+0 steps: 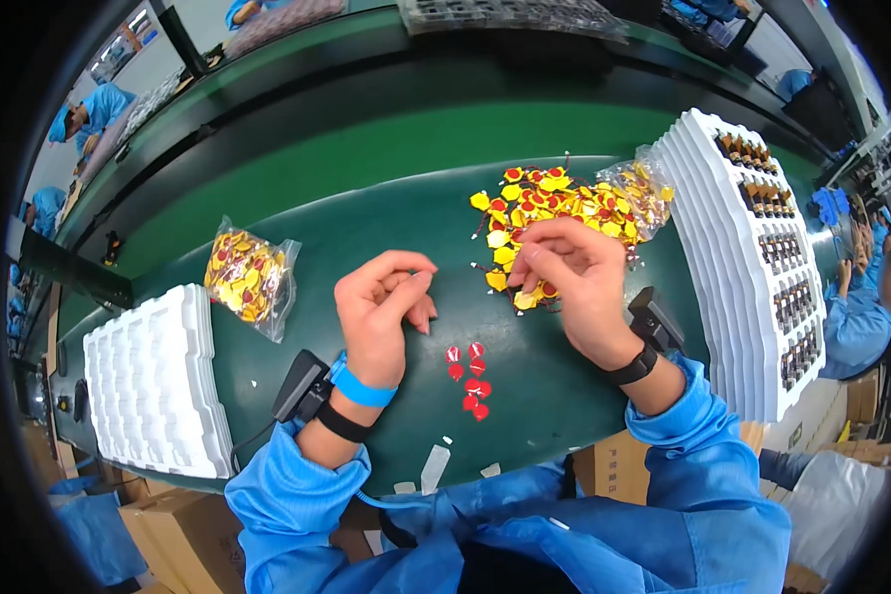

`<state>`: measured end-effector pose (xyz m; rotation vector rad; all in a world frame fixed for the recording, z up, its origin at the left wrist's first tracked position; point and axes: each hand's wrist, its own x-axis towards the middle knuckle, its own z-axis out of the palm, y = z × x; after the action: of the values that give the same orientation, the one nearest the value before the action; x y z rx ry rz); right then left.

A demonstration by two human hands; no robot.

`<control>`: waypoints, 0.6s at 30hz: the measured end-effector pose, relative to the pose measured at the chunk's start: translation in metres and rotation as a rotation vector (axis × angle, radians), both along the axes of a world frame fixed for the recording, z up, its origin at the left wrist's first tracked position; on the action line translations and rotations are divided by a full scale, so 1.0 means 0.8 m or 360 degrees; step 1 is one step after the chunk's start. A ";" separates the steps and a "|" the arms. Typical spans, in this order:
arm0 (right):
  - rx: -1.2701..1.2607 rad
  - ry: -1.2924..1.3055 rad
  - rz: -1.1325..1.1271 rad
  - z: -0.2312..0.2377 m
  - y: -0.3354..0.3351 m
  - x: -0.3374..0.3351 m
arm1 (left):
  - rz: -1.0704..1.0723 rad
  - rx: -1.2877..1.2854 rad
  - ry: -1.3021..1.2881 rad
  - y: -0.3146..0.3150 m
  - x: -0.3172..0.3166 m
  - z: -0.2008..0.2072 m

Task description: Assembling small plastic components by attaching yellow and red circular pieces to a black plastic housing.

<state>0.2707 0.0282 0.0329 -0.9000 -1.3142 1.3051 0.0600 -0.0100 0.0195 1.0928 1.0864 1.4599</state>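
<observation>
My left hand [378, 312], with a blue band and a black strap at the wrist, hovers over the bench left of the red pieces. Its fingers are curled in toward the thumb; anything between them is hidden or too small to name. My right hand [584, 282] is over the near edge of a loose pile of yellow and red parts with short dark leads [554, 198]. Its fingers bend against the thumb, and what they pinch cannot be made out. Several small round red pieces [477, 366] lie in two short rows between my hands.
A clear bag of similar parts [252, 277] lies at left, beside white moulded trays [148, 381]. Another open bag [642, 193] adjoins the pile. Stacked white trays [698, 267] holding dark components stand at right. Paper scraps [434, 467] lie at the bench's near edge. Co-workers sit farther off.
</observation>
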 end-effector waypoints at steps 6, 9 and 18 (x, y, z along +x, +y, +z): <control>0.0062 -0.0197 0.0162 -0.021 -0.009 -0.007 | 0.0040 -0.0120 0.0121 -0.013 0.005 0.005; 0.0474 -0.0325 0.0061 -0.023 -0.008 -0.025 | 0.0120 -0.0029 0.0081 -0.025 -0.002 0.008; 0.0628 -0.0430 0.0026 -0.022 0.004 -0.002 | -0.0081 0.0179 0.0020 -0.009 0.018 0.000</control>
<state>0.2690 0.0310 0.0155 -0.8031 -1.7192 0.9082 0.0741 -0.0171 0.0192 1.2012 0.9880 1.4900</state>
